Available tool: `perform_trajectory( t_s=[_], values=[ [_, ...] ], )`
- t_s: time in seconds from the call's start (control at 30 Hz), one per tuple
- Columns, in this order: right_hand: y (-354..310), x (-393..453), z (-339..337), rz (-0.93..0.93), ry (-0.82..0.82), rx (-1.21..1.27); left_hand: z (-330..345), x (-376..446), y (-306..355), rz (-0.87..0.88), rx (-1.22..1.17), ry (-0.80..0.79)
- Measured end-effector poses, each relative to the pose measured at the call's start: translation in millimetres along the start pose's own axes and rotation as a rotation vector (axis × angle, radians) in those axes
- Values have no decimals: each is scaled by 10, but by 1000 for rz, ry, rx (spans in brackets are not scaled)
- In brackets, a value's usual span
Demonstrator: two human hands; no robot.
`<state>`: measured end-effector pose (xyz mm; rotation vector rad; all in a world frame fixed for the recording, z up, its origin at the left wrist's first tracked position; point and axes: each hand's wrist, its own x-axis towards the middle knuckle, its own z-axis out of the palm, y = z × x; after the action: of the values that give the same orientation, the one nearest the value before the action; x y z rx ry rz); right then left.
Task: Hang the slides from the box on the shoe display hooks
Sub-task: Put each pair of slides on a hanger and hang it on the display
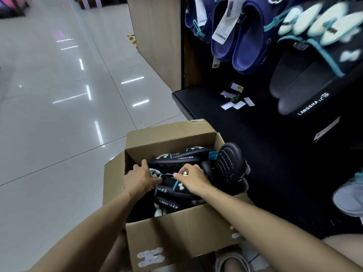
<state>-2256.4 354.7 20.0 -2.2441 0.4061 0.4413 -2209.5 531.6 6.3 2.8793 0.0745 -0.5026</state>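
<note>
An open cardboard box (176,238) stands on the floor in front of me, packed with several black slides with teal trim. Both hands reach into it. My left hand (140,178) grips the edge of the top black slide (170,186) at the box's left side. My right hand (193,178) rests on the same slide and pinches a thin white thread or tag string between thumb and forefinger. One slide (228,163) stands on end at the box's right. A matching black pair (306,75) hangs on the display at upper right.
Navy blue slides (245,42) with paper tags hang at the display's upper left. A black base shelf (206,99) carries loose white labels (236,101). A wooden panel (157,36) borders the display. Glossy tiled floor (68,95) lies to the left. My sandalled foot (231,262) is under the box.
</note>
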Motion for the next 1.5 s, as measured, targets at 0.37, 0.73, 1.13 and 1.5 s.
perform_trajectory(
  t_s=[0.37,0.73,1.13,1.5],
  values=[
    [-511,-441,-435,-153,44,134,-814,-412,-69,106,14,289],
    [-742,-724,-1022,-223,184,201,-1432,-820,294,226,-196,623],
    [-687,-746,-1028,238,-100,646,-1374,-965,568,487,-107,823],
    [-825,-772,-1008,139,-31,585,-1545,-1012,349,438,-196,848]
  ],
)
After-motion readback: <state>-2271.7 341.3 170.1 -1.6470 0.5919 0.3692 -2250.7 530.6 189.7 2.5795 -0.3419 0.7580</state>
